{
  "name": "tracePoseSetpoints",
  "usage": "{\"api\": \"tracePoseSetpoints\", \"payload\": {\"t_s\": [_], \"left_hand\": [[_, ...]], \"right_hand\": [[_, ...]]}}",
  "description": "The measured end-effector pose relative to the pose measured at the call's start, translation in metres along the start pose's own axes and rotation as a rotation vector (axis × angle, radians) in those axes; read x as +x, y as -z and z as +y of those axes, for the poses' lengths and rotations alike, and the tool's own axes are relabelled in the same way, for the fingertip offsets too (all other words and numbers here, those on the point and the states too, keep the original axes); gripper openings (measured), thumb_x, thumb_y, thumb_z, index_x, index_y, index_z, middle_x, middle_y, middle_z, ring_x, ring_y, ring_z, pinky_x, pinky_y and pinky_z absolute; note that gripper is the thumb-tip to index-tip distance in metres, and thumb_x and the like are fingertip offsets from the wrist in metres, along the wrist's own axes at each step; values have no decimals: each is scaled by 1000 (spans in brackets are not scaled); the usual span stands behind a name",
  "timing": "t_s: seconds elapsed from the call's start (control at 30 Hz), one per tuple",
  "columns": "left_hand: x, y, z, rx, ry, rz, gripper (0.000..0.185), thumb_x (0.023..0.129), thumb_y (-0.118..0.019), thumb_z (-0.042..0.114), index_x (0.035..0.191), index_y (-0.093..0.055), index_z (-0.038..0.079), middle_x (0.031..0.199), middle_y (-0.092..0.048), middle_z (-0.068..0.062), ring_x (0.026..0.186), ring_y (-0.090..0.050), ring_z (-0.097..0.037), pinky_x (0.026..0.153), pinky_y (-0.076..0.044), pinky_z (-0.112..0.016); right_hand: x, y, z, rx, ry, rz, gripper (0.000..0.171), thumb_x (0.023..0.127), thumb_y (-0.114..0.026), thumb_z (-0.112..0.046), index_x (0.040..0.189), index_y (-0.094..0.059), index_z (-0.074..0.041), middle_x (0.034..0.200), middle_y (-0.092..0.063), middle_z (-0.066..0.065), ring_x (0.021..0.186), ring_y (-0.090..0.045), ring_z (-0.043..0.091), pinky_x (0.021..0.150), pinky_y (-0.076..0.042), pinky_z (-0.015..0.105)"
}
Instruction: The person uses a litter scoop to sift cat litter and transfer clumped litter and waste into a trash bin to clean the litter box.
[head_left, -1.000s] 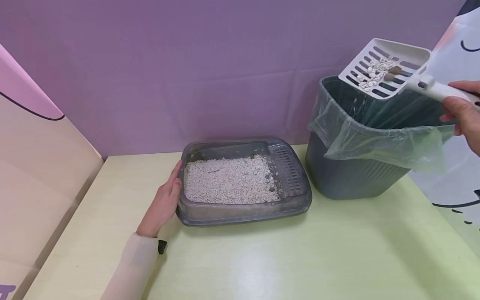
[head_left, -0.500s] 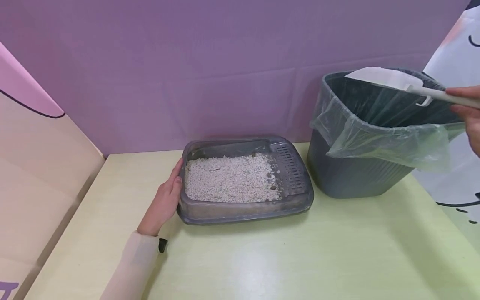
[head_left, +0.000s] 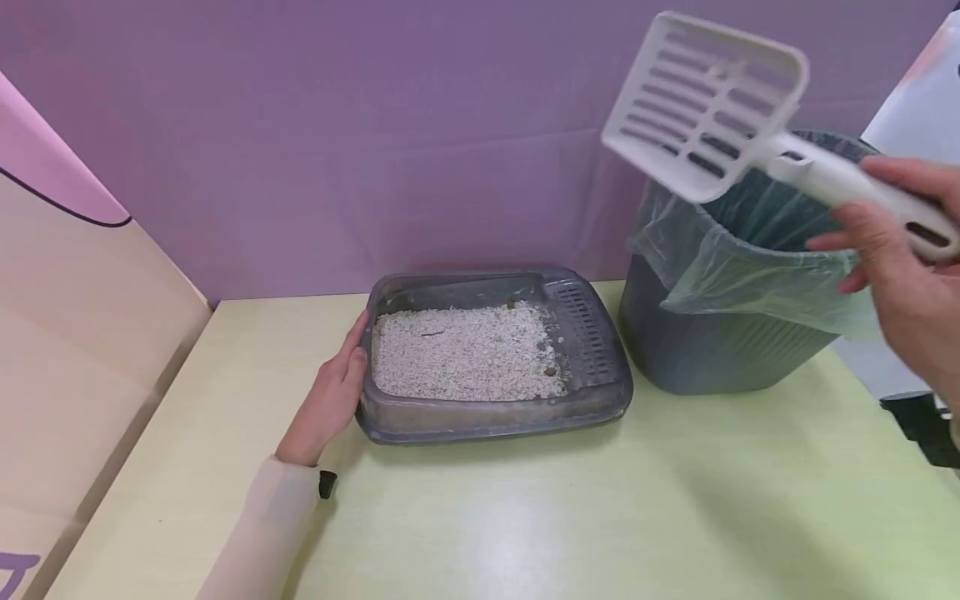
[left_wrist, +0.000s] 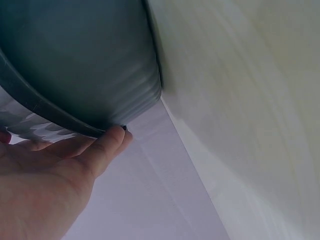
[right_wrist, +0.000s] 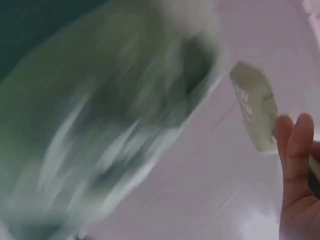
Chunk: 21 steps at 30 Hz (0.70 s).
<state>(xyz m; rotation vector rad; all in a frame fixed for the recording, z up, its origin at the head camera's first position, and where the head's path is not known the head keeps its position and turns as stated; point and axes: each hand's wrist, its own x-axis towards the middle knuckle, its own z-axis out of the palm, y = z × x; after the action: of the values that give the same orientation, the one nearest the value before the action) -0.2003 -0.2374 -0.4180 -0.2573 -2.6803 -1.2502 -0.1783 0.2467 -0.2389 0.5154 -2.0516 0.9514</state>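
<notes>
My left hand (head_left: 330, 400) holds the left rim of a grey litter box (head_left: 480, 421). Its fingertips are at the rim's edge in the left wrist view. Pale litter (head_left: 465, 354) fills the box, with a few dark clumps (head_left: 550, 372) near its right side. Up at the right, my right hand (head_left: 907, 283) grips the handle of a white slotted litter scoop (head_left: 821, 177), raised above the left rim of a bin. The scoop's slats show hardly any litter, just a small pale spot. In the right wrist view the scoop (right_wrist: 255, 107) appears beyond the fingers.
The grey bin (head_left: 697, 354) stands right of the litter box, with a translucent green liner (head_left: 772, 279) folded over its rim. A purple backdrop (head_left: 375, 150) rises behind the pale table (head_left: 525, 517). Printed cloth panels (head_left: 82, 292) flank the table.
The scoop held litter and brown clumps a second ago, then turned edge-on over the bin. Now it is raised, moved left, and nearly bare. The left hand stays on the box.
</notes>
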Motion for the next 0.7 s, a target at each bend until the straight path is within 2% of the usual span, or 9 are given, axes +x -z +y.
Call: {"api": "tracePoseSetpoints", "payload": {"t_s": [0.07,0.13,0.23,0.3,0.4,0.53,0.6,0.7], "left_hand": [[0,-1,1,-1,1,-2,50,104,-20,34,153,-11,33,150,-28,-14,132,-32,-32,106,-24,-50],[0,-2,2,1,-4,-1,50,104,-20,34,153,-11,32,149,-29,-16,131,-34,-33,106,-25,-50],[0,-3,4,-3,-9,-2,50,104,-21,33,153,-11,31,149,-29,-15,131,-34,-33,106,-25,-50],[2,-4,5,-8,-16,-12,50,104,-21,33,153,-10,32,150,-27,-13,132,-32,-32,107,-24,-49],[6,-5,3,-9,-31,-22,49,105,-20,33,153,-10,32,152,-24,-9,134,-29,-30,108,-22,-47],[9,-5,-1,2,-46,-12,49,105,-18,35,153,-12,28,152,-26,-8,132,-33,-30,107,-23,-47],[9,-5,-3,5,-43,-7,49,105,-17,35,153,-13,27,152,-25,-9,132,-33,-32,107,-23,-48],[7,-5,-5,-3,-37,0,50,105,-17,34,154,-14,25,152,-25,-10,133,-30,-34,107,-23,-49]], "right_hand": [[-8,-11,-17,-44,92,-52,33,92,-61,-5,125,-60,-2,92,-65,1,64,-56,-7,46,-36,10],[-17,-25,-32,-144,179,-122,29,90,-64,-11,119,-66,-6,73,-59,-4,52,-46,-4,44,-32,14],[-36,-57,-36,-179,233,-236,25,89,-66,-19,111,-69,-7,61,-50,-6,48,-36,2,45,-29,19],[-54,-80,-29,-161,162,-324,22,91,-65,-22,109,-69,-11,58,-43,-10,46,-35,6,46,-29,23],[-82,-111,-12,-119,-21,-461,21,93,-61,-28,108,-68,-15,56,-44,-11,47,-37,8,49,-33,26],[-103,-135,6,-107,-213,-632,28,97,-53,-37,107,-67,-15,54,-44,-7,49,-40,12,54,-35,31],[-107,-138,11,-126,-238,-678,28,97,-53,-37,106,-67,-15,57,-48,-6,54,-44,14,56,-35,33],[-107,-138,12,-189,-232,-707,27,96,-55,-35,107,-68,-14,72,-56,-3,60,-49,16,56,-37,33]]}}
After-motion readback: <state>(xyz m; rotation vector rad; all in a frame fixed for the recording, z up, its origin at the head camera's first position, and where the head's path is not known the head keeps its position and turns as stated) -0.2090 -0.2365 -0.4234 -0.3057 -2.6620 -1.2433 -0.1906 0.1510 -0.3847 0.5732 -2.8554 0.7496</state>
